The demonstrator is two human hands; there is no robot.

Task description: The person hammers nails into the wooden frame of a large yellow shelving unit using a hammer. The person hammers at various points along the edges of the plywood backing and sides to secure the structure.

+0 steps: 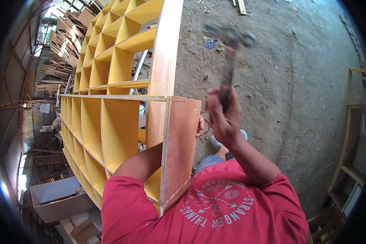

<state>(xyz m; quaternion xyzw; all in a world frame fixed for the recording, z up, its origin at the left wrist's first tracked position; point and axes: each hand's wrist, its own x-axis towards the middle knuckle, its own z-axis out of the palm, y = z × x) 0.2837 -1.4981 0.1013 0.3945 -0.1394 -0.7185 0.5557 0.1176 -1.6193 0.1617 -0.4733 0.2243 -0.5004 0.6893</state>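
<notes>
Yellow cubbyhole shelving unit (pixel 120 130) close on the left, seemingly largely assembled, with end panel (pixel 181 148) perhaps not fully fastened, claw hammer (pixel 233 36) gripped in right hand (pixel 225 117), left hand (pixel 200 126) curled by panel edge, hold unclear.

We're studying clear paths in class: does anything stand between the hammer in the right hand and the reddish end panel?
Nothing visible stands between the hammer in the right hand and the face of the end panel; the left hand, partly hidden, shows just past its right edge.

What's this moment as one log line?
Right hand: holding grey metal hammer | Left hand: partly hidden behind brown wooden panel | Yellow gridded wooden shelving: picture's left
</notes>
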